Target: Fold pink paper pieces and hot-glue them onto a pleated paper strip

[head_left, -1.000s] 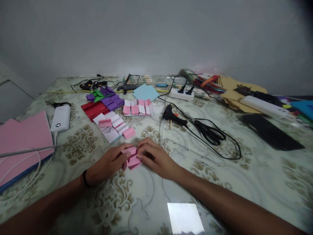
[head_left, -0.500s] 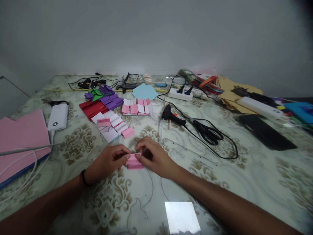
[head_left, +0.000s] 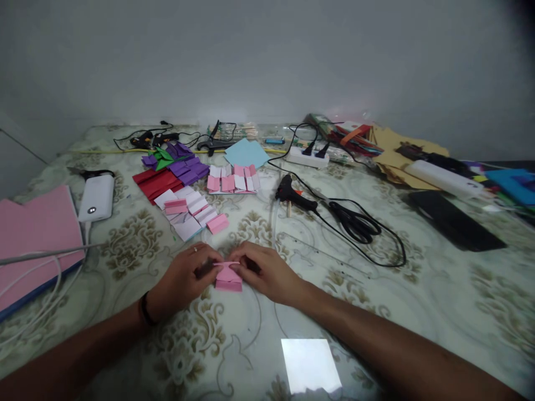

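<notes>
A small pink folded paper (head_left: 228, 277) is held between both hands above the patterned table. My left hand (head_left: 186, 275) pinches its left side between thumb and fingers. On the right side, my right hand (head_left: 261, 273) grips it the same way, thumb in front. The paper's upper edge is bent and its lower part shows a crease. Just beyond the hands lie folded pink and white papers (head_left: 188, 214), with one pink folded piece (head_left: 218, 224) beside them. A white square sheet (head_left: 311, 365) rests near the front edge of the view.
A black glue gun (head_left: 292, 196) with coiled cable lies right of centre. Behind are a white power strip (head_left: 308, 158), blue paper (head_left: 247, 152), red (head_left: 156, 184) and purple folded papers (head_left: 188, 168). A power bank (head_left: 97, 197) and pink sheets (head_left: 39, 242) lie left, a black phone-like slab (head_left: 455, 220) right.
The fingers have shifted slightly on the pink paper, and its upper edge is now bent up more. The view has moved a little.
</notes>
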A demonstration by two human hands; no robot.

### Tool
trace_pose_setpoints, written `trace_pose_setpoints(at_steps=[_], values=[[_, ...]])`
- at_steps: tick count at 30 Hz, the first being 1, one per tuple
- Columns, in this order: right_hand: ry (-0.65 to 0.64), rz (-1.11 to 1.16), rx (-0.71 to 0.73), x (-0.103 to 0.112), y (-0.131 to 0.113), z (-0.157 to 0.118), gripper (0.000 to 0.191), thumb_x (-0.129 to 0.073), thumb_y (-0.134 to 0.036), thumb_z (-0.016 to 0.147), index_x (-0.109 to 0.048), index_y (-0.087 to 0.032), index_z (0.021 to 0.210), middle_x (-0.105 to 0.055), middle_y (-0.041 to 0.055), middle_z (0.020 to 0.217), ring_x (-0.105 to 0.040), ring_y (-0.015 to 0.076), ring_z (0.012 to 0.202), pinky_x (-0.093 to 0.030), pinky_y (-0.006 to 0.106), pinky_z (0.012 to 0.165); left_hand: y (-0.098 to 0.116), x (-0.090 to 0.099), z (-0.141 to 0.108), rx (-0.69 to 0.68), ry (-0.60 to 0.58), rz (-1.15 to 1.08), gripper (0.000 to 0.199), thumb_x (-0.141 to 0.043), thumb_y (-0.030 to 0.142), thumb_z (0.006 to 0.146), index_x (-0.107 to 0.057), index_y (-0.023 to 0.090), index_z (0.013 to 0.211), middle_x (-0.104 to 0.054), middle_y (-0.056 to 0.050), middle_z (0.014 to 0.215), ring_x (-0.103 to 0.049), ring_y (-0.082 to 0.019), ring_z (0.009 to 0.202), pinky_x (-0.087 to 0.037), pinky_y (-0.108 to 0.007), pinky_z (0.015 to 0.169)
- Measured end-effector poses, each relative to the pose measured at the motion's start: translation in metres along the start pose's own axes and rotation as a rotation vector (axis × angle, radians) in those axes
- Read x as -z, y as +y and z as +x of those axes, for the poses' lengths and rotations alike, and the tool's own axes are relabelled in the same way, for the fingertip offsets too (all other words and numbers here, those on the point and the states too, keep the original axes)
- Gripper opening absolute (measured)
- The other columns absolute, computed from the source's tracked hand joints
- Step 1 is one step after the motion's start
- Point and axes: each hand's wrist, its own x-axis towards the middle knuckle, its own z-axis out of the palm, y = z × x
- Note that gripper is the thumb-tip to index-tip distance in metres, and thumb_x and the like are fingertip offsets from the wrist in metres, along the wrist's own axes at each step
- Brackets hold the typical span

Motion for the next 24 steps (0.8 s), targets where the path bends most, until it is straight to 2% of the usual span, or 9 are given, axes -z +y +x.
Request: trace_pose_setpoints(at_steps=[2,4,10,14,16,19,22,24], values=[[0.011,-0.032,0.056,0.000,0.001,0.000,0.016,-0.055,-0.027,0.102,-0.067,-0.019,0.109,-0.065,0.0024,0.088,-0.057,0.0088,0.074,-0.044,0.020,0.068,-0.001,0.001,0.000,-0.086,0.060,0.063,0.010,-0.064,0.027,0.094,-0.072,0.021,0.092,-0.072,-0.002,0.088,-0.064,-0.015,0.089,-0.051,-0.024,0.080],[0.015,-0.055,0.074,0.000,0.001,-0.001,0.015,-0.054,-0.026,0.102,-0.065,-0.019,0.109,-0.066,0.0031,0.090,-0.058,0.0094,0.076,-0.046,0.020,0.069,-0.003,0.003,0.000,-0.131,0.083,0.105,0.010,-0.063,0.025,0.095,-0.071,0.021,0.093,-0.071,-0.002,0.089,-0.064,-0.015,0.091,-0.052,-0.026,0.084],[0.026,-0.154,0.177,-0.003,0.000,-0.001,0.016,-0.050,-0.021,0.103,-0.062,-0.020,0.112,-0.069,0.0048,0.093,-0.064,0.0125,0.086,-0.051,0.023,0.078,-0.006,-0.001,0.003,-0.242,0.021,0.213,0.013,-0.061,0.029,0.099,-0.069,0.020,0.096,-0.072,-0.002,0.091,-0.065,-0.015,0.091,-0.051,-0.027,0.084],[0.062,-0.282,0.264,-0.004,-0.003,-0.002,0.017,-0.048,-0.023,0.104,-0.062,-0.020,0.111,-0.070,0.0051,0.091,-0.065,0.0136,0.085,-0.053,0.025,0.076,-0.008,-0.004,0.001,-0.304,0.014,0.295,0.023,-0.053,0.029,0.102,-0.069,0.018,0.088,-0.071,-0.003,0.088,-0.064,-0.014,0.088,-0.051,-0.027,0.083],[0.079,-0.376,0.320,-0.002,-0.005,-0.002,0.019,-0.046,-0.023,0.104,-0.062,-0.020,0.114,-0.072,0.0063,0.095,-0.066,0.0147,0.087,-0.053,0.026,0.077,-0.010,-0.003,0.000,-0.300,0.047,0.336,0.028,-0.049,0.028,0.104,-0.070,0.018,0.088,-0.070,-0.003,0.086,-0.063,-0.013,0.084,-0.050,-0.027,0.079],[0.092,-0.507,0.472,0.004,-0.012,-0.005,0.022,-0.046,-0.019,0.102,-0.063,-0.019,0.116,-0.074,0.0079,0.099,-0.067,0.0168,0.089,-0.054,0.031,0.081,-0.014,0.000,0.001,-0.218,0.091,0.364,0.028,-0.048,0.029,0.104,-0.072,0.019,0.093,-0.070,-0.003,0.088,-0.064,-0.014,0.083,-0.049,-0.026,0.077],[0.073,-0.576,0.658,0.007,-0.025,-0.009,0.017,-0.052,-0.014,0.099,-0.066,-0.018,0.109,-0.075,0.0068,0.093,-0.065,0.0167,0.080,-0.053,0.033,0.076,-0.020,0.002,0.005,-0.126,0.085,0.343,0.024,-0.049,0.025,0.103,-0.072,0.021,0.107,-0.074,-0.003,0.099,-0.067,-0.015,0.095,-0.052,-0.027,0.085],[0.043,-0.583,0.732,0.008,-0.033,-0.012,0.016,-0.055,-0.014,0.097,-0.067,-0.019,0.105,-0.076,0.0055,0.091,-0.063,0.0165,0.078,-0.052,0.033,0.074,-0.023,0.001,0.006,-0.107,0.081,0.327,0.026,-0.048,0.022,0.102,-0.070,0.023,0.117,-0.074,-0.003,0.109,-0.068,-0.016,0.104,-0.053,-0.029,0.094]])
